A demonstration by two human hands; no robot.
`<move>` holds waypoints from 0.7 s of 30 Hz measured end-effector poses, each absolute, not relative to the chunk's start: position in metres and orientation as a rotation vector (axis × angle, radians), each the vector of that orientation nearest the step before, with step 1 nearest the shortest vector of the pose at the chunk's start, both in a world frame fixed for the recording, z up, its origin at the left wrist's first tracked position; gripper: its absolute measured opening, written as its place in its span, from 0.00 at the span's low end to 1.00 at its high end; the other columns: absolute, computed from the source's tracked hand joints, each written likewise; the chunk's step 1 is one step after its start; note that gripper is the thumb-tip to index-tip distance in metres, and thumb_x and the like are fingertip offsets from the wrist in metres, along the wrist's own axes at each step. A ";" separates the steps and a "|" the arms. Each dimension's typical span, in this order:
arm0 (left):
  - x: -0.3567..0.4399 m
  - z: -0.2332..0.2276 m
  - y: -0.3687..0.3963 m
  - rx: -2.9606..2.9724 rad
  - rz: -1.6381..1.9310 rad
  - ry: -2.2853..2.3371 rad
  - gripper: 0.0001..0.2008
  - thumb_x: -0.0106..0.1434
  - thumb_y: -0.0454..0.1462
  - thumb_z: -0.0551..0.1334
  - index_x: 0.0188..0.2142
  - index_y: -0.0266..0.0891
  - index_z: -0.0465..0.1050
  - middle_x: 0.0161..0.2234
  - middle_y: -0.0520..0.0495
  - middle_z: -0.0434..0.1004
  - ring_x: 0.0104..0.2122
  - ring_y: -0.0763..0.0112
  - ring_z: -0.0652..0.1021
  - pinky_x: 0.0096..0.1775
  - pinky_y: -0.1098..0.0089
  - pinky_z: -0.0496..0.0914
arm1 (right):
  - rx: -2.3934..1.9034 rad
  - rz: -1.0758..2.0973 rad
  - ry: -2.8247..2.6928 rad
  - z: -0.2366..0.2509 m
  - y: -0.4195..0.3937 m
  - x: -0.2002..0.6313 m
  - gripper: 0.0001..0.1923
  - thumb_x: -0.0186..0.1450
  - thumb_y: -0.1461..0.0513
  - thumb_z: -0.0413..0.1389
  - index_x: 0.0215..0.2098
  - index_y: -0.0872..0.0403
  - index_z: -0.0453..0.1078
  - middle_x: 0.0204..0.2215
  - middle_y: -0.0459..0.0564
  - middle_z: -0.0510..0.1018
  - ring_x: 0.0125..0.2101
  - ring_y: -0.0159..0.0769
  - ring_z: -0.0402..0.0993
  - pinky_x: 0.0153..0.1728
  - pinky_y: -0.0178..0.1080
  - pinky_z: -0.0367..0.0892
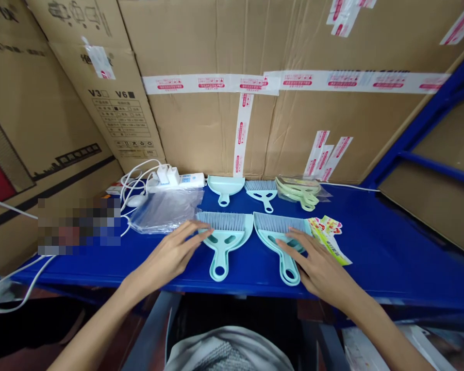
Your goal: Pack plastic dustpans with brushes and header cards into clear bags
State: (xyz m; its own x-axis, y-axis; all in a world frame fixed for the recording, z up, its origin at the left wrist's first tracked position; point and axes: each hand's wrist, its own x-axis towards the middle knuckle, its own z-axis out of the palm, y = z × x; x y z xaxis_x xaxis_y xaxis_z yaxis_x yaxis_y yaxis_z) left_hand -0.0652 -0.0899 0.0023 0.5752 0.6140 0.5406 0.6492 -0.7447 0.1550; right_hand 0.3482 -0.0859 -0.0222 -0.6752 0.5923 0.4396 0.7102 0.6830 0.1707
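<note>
Left hand (170, 255) is lying flat, palm down, fingers (195, 232) spread open, tips touching the left edge of the near-left brush-and-dustpan set (225, 238) on the blue bench (371, 242). Right hand (319, 263) is resting open, gripping nothing, fingers touching the near-right set (272, 234). A printed card (328, 234) is lying just right of it; clear bags (164, 211) are sitting far left.
</note>
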 end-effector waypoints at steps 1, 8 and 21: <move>-0.067 0.000 -0.082 -2.704 -0.806 -1.109 0.25 0.75 0.26 0.55 0.68 0.40 0.68 0.62 0.36 0.75 0.64 0.53 0.74 0.62 0.50 0.75 | -0.991 -0.475 -2.559 -0.022 -0.083 0.348 0.35 0.66 0.73 0.51 0.71 0.52 0.68 0.66 0.65 0.71 0.69 0.57 0.66 0.62 0.62 0.72; -0.059 -0.016 -0.066 -2.791 -0.395 -0.965 0.39 0.64 0.18 0.52 0.73 0.38 0.61 0.73 0.40 0.62 0.74 0.56 0.60 0.71 0.52 0.66 | -0.874 -0.587 -2.645 -0.018 -0.074 0.344 0.29 0.68 0.75 0.52 0.66 0.59 0.71 0.65 0.66 0.74 0.66 0.55 0.72 0.63 0.55 0.74; -0.046 -0.001 -0.070 -2.778 -0.180 -0.899 0.35 0.61 0.16 0.52 0.67 0.27 0.69 0.71 0.36 0.66 0.72 0.59 0.66 0.71 0.62 0.65 | -0.760 -0.699 -2.693 -0.014 -0.066 0.336 0.26 0.67 0.76 0.51 0.62 0.66 0.72 0.62 0.71 0.76 0.62 0.57 0.76 0.58 0.54 0.78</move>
State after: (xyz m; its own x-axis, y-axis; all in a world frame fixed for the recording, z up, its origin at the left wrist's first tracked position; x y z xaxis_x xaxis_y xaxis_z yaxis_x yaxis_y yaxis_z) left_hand -0.0456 -0.0703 -0.0009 0.8058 0.5636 0.1817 0.5901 -0.7900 -0.1665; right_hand 0.3359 -0.0659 -0.0137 -0.8307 0.4222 0.3630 0.5454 0.7481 0.3779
